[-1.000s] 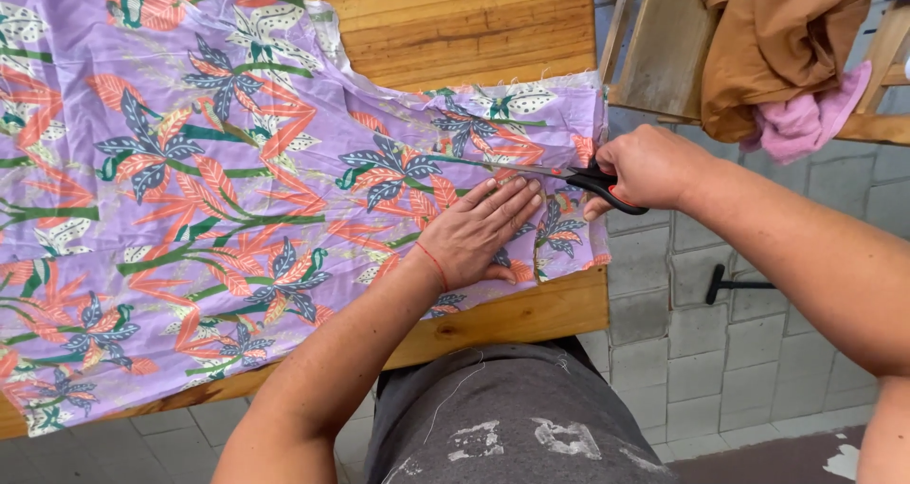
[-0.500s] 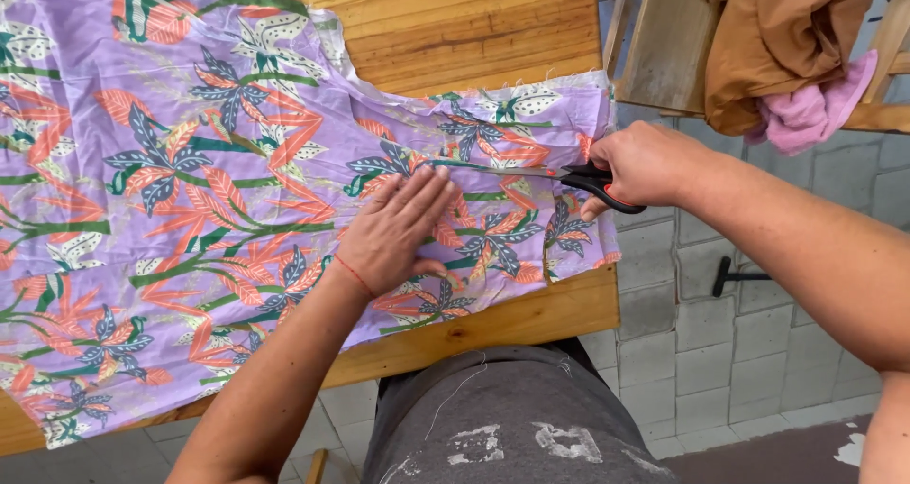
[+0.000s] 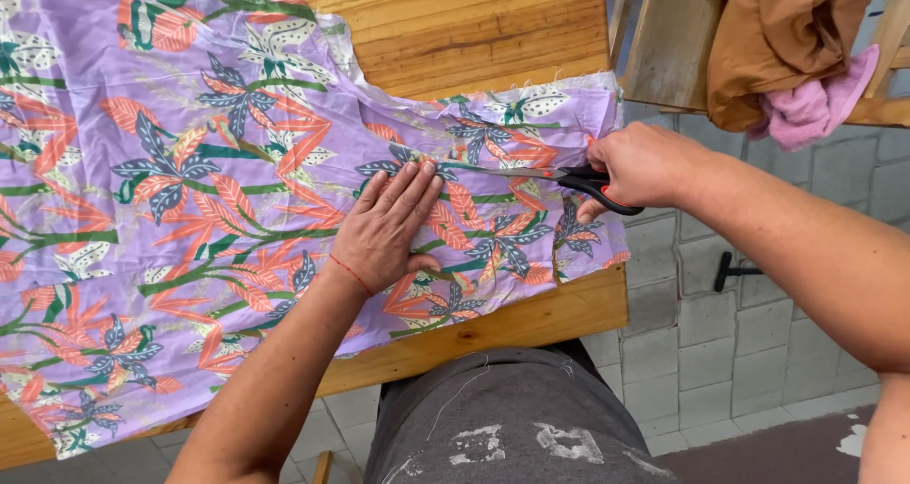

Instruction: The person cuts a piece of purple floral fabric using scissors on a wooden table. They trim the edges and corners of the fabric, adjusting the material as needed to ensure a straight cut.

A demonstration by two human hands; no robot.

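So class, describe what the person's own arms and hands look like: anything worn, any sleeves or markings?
Both forearms are bare, with no sleeves in view. The left hand has a thin red string bracelet at its wrist. The right hand shows no rings, watch or gloves.

Scissor handles [image 3: 597, 185] inside right fist [image 3: 645, 166]

Cloth [image 3: 237, 190] was thin woven fabric, matt, purple w/ leaf print, edges frayed. Scissors [image 3: 559, 176] had glossy black plastic handles w/ red trim, blades smooth metal. Counter [image 3: 474, 29] was bare wood planks, grain visible, satin finish. Wall tiles [image 3: 701, 323] looked grey, rough, matt. Draped rags [image 3: 787, 57]: soft matt cloth.
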